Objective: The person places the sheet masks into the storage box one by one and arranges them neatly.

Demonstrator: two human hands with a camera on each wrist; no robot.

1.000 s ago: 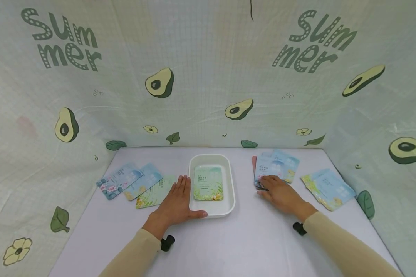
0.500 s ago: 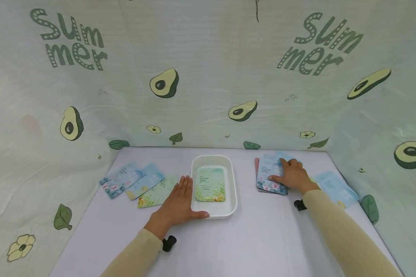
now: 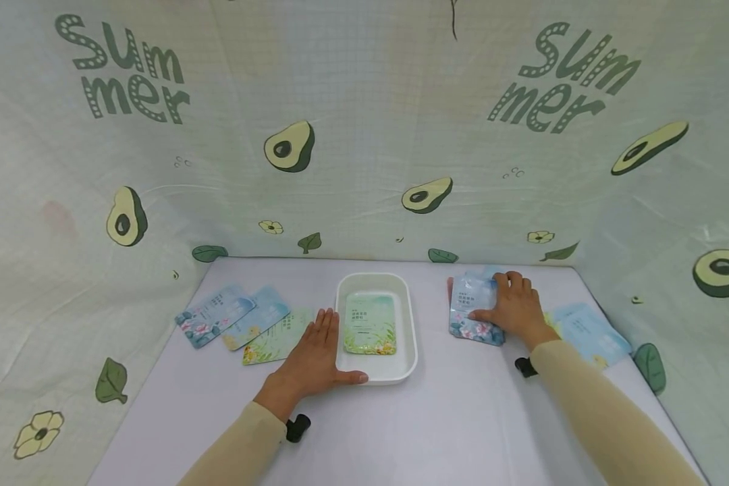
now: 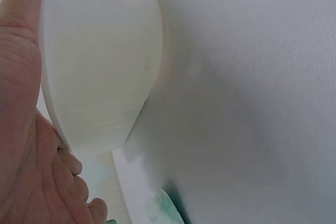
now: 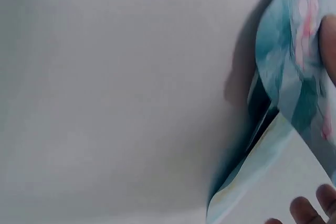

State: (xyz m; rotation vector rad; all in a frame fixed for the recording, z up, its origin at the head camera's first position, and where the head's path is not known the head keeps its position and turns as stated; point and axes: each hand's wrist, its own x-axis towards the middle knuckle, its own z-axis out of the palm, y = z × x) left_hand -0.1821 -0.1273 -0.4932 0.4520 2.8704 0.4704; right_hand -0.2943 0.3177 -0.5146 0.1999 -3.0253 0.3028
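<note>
My left hand (image 3: 313, 356) lies along the left side of a white tray (image 3: 408, 337), fingers straight and thumb stretched across the near rim. The left wrist view has the palm against the tray's outer wall (image 4: 100, 66). Inside the tray rests a green flat sachet (image 3: 369, 325) with printed plants. At the right, my right hand (image 3: 518, 307) pinches a blue sachet with pink flowers (image 3: 470, 307), thumb on its face and fingers at its right edge. Close to the thumb, the right wrist view shows this floral sachet (image 5: 299, 51) bent, with another sachet's edge (image 5: 252, 166) beneath it.
Left of the tray, a floral blue sachet (image 3: 209, 317), a pale blue one (image 3: 261, 314) and a green one (image 3: 279, 337) overlap. More blue sachets (image 3: 589, 331) lie at the far right, partly behind the right arm. A patterned curtain (image 3: 364, 135) rises behind the table.
My right hand has moved from the near part of the right pile to its right edge and now grips the floral sachet, which has shifted slightly. The left hand stays at the tray.
</note>
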